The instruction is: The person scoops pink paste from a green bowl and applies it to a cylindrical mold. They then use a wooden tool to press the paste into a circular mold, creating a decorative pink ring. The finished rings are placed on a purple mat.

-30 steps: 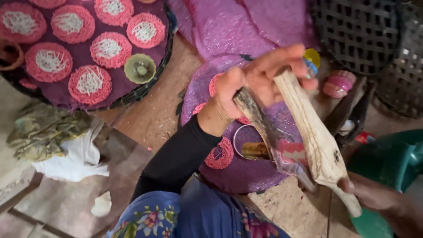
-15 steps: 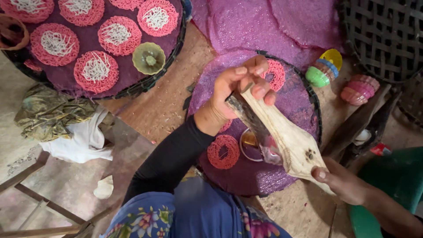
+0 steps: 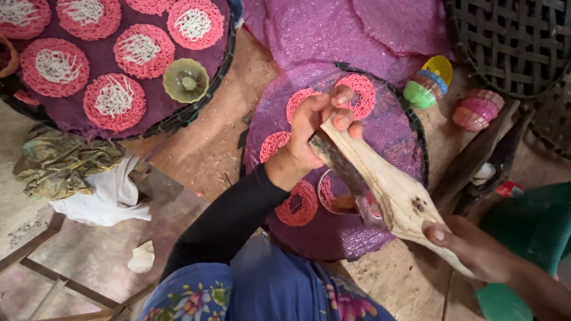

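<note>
over the purple tray (image 3: 410, 128), both hands (image 3: 315, 128) clasp the wooden press (image 3: 386, 190).

The wooden paddle (image 3: 386, 184) hides part of the ring mould (image 3: 333, 193) (its contents blurred) beneath.

A bare earthen floor (image 3: 202, 148) lies left of the hand, strewn with small chips. Further left and lower sit a crumpled white cloth (image 3: 104, 196) and an olive rag (image 3: 62, 163). Wooden stool legs (image 3: 35, 270) show bottom left.
</note>
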